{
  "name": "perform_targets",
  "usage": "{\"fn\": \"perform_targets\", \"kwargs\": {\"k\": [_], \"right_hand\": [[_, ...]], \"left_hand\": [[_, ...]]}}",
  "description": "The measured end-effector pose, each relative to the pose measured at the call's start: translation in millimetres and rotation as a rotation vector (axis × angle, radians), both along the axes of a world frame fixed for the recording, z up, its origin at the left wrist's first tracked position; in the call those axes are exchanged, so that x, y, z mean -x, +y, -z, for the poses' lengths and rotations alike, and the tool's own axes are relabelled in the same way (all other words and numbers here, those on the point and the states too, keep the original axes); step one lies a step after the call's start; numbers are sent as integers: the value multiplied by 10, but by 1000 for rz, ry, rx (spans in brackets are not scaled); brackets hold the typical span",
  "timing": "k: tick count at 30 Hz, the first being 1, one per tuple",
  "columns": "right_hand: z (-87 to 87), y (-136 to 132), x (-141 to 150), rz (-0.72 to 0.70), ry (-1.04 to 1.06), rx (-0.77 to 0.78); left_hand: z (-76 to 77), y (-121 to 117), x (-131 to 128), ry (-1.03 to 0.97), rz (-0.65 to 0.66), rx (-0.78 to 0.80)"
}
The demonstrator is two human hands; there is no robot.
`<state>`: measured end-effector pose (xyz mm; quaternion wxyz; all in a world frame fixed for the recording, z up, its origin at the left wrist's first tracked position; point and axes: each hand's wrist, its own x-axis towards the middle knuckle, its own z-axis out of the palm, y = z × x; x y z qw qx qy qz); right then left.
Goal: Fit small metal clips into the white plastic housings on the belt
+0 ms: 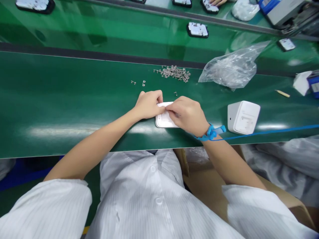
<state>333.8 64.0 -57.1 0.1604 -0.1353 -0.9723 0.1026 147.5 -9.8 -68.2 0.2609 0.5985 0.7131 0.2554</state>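
A white plastic housing [163, 122] with rounded corners lies on the green bench in front of me. My left hand [149, 104] grips its far left edge, fingers curled and thumb over the top face. Thumb and fingertips of my right hand [190, 114] are pinched together over the housing's middle; anything between them is too small or hidden to make out. Just beyond lie a small metal part [175, 93], two loose pieces, one of them a metal clip [144, 83], and a heap of small metal parts [175, 73]. The right hand covers the housing's right side.
A second white housing [245, 118] stands to the right. A blue cord [271, 130] runs from my right wristband across the bench edge. Behind lie a clear plastic bag [230, 68] and, on the conveyor, black-edged units [197, 30]. Another person's hand [217, 2] shows at the top.
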Motion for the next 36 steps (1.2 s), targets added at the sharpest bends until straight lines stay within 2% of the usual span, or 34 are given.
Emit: {"fn": "perform_targets", "kwargs": {"k": [3,7,11,13,15,19,22,26,29,32,36], "right_hand": [[-14,-21,-3,3,65,22],[29,-33,-17,243,430,148],[146,40,-14,457,724,379],[195,130,1,468,763,494],[231,260,28,437,696,542],[312,576,109,397,388,411],[409,731,176,348,223,265],[503,715,225,256,126,66],[453,619,153,252,144,-17],[320,566,-136,312,231,-65],[225,609,-900,611,297,-231]], "left_hand": [[4,1,7,-15,2,1],[40,-29,26,-3,37,-44],[71,-85,26,48,36,-82],[62,-126,21,52,37,-84],[34,-188,16,76,34,-79],[-43,-480,61,153,-7,-45],[-74,-921,233,231,-85,-18],[-122,-1615,714,422,-313,49],[-217,-1976,1152,576,-423,141],[-299,-2150,1543,672,-462,229],[-319,-2187,1956,708,-502,259]]}}
